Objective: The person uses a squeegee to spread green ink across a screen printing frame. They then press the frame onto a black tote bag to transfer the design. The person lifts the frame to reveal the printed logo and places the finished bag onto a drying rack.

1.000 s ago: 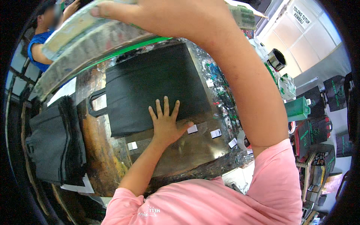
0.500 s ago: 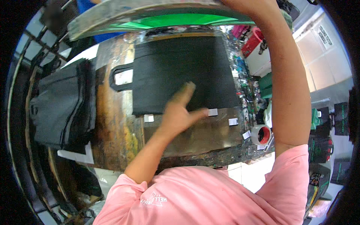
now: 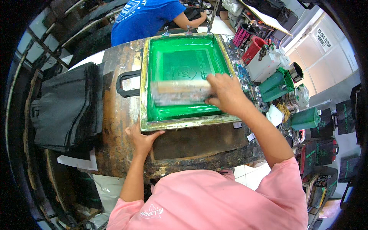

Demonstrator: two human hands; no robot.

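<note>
A screen printing frame [image 3: 184, 123] lies flat on the worktable, its mesh [image 3: 168, 57] coated with wet green ink. My right hand [image 3: 228, 94] is closed round the right end of a squeegee [image 3: 178, 92], which lies across the mesh and is smeared by motion. At the frame's near left corner, my left hand [image 3: 142, 140] rests against the edge, thumb and forefinger spread apart. From under the frame's left side sticks the handle of a black bag [image 3: 129, 93]; the frame hides the rest of that bag.
To the left is a stack of black bags [image 3: 61, 109]. Green-stained containers [image 3: 276, 84], a red cup [image 3: 253, 49] and a green jug [image 3: 305, 119] crowd the right side. Beyond the table, a person in a blue shirt [image 3: 143, 19] works. Metal clamps [image 3: 188, 30] line the frame's far edge.
The raised frame has come down over the black bag. My right hand has come down from the frame's top and taken the squeegee; my left has moved off the bag to the frame's corner.
</note>
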